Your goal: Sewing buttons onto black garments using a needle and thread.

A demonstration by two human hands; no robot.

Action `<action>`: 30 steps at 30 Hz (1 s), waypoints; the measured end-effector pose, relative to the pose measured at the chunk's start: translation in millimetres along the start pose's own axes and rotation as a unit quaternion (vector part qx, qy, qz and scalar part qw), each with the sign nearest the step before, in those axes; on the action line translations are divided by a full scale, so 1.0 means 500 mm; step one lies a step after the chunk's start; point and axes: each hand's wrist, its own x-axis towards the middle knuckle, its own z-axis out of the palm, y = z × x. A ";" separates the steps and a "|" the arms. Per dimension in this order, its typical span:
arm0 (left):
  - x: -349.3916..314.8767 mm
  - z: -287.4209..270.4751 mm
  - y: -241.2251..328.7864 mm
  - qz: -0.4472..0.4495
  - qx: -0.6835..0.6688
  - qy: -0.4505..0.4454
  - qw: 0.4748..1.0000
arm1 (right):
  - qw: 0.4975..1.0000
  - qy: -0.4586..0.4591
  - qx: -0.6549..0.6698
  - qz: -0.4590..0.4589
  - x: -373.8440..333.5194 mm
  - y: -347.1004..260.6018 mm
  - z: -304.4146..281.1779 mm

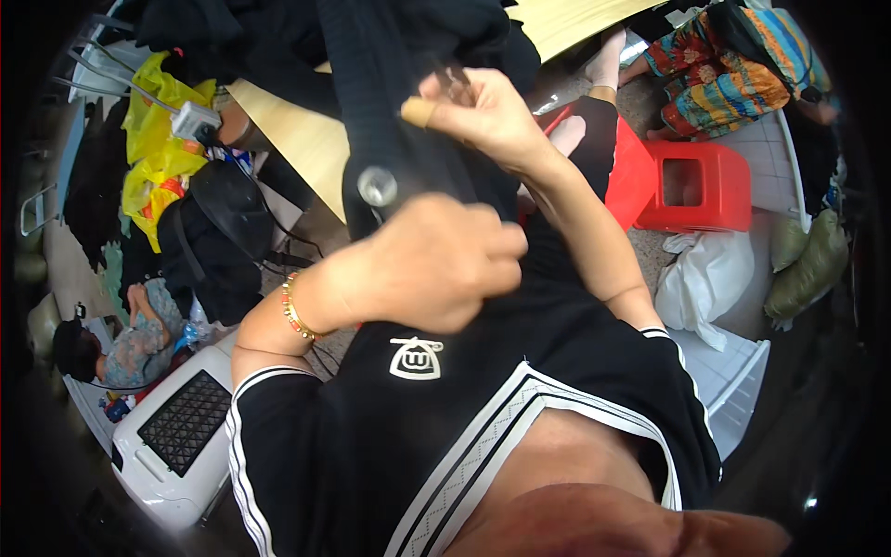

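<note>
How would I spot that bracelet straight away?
Find the black top with white-striped trim. From its left sleeve, go along to the left hand; the bracelet circles that wrist, its gold and reddish pieces setting it apart from the bare skin.

Long black cloth (360, 65), boxy red plastic stool (729, 181).
Crinkly yellow plastic bag (147, 111), thin gold-and-orange bracelet (294, 316), loose clothes (729, 91) with orange and blue stripes.
</note>
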 end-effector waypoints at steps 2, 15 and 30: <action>-0.022 -0.011 -0.025 -0.052 0.080 0.028 0.995 | 0.998 -0.008 0.062 0.026 0.003 -0.005 -0.027; -0.161 -0.038 -0.142 -0.384 -0.087 0.309 0.866 | 0.967 0.055 0.231 0.088 -0.024 0.033 -0.074; -0.133 -0.041 -0.062 -0.322 -0.379 0.358 0.790 | 0.995 -0.070 0.030 -0.070 -0.156 -0.015 -0.073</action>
